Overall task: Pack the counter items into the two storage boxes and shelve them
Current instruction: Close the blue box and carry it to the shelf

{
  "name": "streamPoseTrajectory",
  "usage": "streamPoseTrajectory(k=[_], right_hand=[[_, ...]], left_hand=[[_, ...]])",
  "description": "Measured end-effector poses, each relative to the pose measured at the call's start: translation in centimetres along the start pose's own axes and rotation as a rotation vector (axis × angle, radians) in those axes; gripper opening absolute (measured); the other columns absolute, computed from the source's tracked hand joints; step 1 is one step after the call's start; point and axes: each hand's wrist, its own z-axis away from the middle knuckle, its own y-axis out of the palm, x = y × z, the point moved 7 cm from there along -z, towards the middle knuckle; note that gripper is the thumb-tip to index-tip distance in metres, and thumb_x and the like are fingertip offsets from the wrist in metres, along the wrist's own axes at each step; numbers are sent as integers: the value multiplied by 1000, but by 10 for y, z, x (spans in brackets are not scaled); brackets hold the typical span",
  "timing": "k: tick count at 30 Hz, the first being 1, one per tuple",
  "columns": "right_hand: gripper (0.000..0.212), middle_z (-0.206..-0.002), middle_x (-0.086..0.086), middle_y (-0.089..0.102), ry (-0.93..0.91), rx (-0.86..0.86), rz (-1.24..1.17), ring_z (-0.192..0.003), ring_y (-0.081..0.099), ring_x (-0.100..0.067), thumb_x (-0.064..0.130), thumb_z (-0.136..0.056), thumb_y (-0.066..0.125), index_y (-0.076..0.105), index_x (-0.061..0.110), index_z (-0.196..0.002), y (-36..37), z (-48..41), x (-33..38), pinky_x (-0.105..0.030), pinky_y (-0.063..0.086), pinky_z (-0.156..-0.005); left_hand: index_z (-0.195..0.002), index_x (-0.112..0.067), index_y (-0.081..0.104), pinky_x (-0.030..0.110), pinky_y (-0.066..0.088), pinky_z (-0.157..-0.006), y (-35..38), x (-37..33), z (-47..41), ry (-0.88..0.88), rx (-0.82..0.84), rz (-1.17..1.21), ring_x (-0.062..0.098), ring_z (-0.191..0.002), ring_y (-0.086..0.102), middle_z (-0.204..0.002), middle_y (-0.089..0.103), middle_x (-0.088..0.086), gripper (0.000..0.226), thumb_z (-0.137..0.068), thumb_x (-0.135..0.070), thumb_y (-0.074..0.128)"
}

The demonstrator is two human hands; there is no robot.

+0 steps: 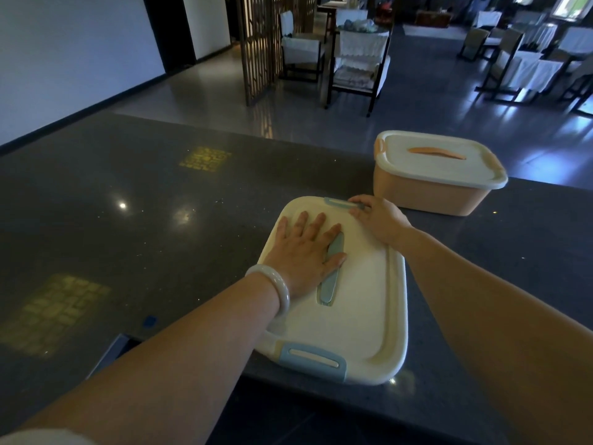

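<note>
My left hand (pixel 305 248) presses flat, fingers spread, on the blue-latched box (pixel 362 300), whose long axis runs 6 to 12 o'clock. My right hand (pixel 377 216) curls on its far latch (pixel 340 203) at 12. The lidded orange box (pixel 430 194) sits at 1.

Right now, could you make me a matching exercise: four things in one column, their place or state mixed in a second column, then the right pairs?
1 left hand
2 right hand
3 orange box
4 near blue latch

A closed, beyond the white lid
B flat on the white lid
C untouched, at the lid's near edge
D holds the far blue latch

Pairs: 1-B, 2-D, 3-A, 4-C
</note>
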Motion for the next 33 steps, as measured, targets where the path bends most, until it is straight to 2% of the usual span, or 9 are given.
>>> streamPoseTrajectory(k=[4, 9, 11, 14, 17, 21, 26, 30, 33], right_hand=[[32, -110, 2, 55, 99, -83, -17, -101, 54, -22, 45, -97, 47, 57, 34, -126, -6, 17, -12, -38, 45, -91], [30, -118, -5, 61, 320, -237, 1, -109, 55, -29, 40, -98, 46, 59, 26, -122, -14, 49, -32, -39, 42, -95], [31, -123, -7, 59, 380, -280, 43, -116, 51, -29, 37, -101, 40, 56, 25, -124, -14, 63, -41, -41, 38, -99], [35, -127, -10, 55, 445, -301, 72, -122, 47, -30, 36, -102, 34, 53, 22, -128, -15, 83, -47, -42, 34, -104], [34, -124, -11, 56, 489, -284, 34, -118, 49, -32, 38, -101, 36, 54, 21, -124, -17, 95, -52, -45, 37, -102], [30, -111, -11, 58, 524, -301, -77, -101, 55, -33, 40, -97, 41, 54, 18, -113, -20, 122, -66, -46, 49, -87], [26, -91, -7, 56, 507, -365, -58, -83, 55, -30, 39, -97, 42, 49, 14, -102, -16, 173, -68, -39, 48, -71], [33, -99, -7, 61, 409, -285, -22, -87, 56, -26, 46, -94, 51, 56, 15, -103, -24, 170, -65, -35, 45, -70], [40, -105, -6, 60, 361, -201, -3, -96, 55, -25, 50, -96, 46, 61, 15, -111, -29, 154, -59, -33, 40, -75]], left_hand=[[-153, -40, 4, 58, -1, -115, -4, -1, 0, 73, 51, -73, 24, -149, -5, -163, -2, -5, 65, -94, -66, 13], [-153, -29, 16, 66, -7, -111, -23, -6, 39, -144, 0, -91, 34, -148, -8, -163, 1, 3, 68, -95, -65, 19], [-153, -32, 8, 66, -8, -110, -17, -13, 77, -251, 22, -34, 36, -147, -12, -162, -5, 2, 67, -95, -64, 21], [-151, -38, -10, 67, -10, -110, 1, -22, 118, -321, 93, 41, 35, -145, -18, -161, -15, -1, 69, -90, -66, 5], [-151, -40, -12, 68, -10, -109, 4, -15, 109, -252, 82, 37, 31, -146, -18, -161, -15, -4, 66, -92, -67, 4], [-150, -45, -2, 66, -8, -111, 0, 4, 89, -72, 58, 25, 23, -148, -14, -162, -8, -11, 67, -88, -71, 2], [-152, -39, 17, 59, -1, -116, -17, 38, 69, 123, 15, -23, 12, -149, -3, -162, 4, -11, 80, -82, -77, 10], [-152, -32, 21, 57, 9, -116, -17, 53, 78, -71, -93, 38, 27, -148, 7, -162, 6, 1, 92, -77, -83, 7], [-153, -27, 19, 52, 19, -115, -12, 58, 102, -266, -200, 259, 25, -147, 11, -160, 11, 6, 81, -87, -74, 19]])
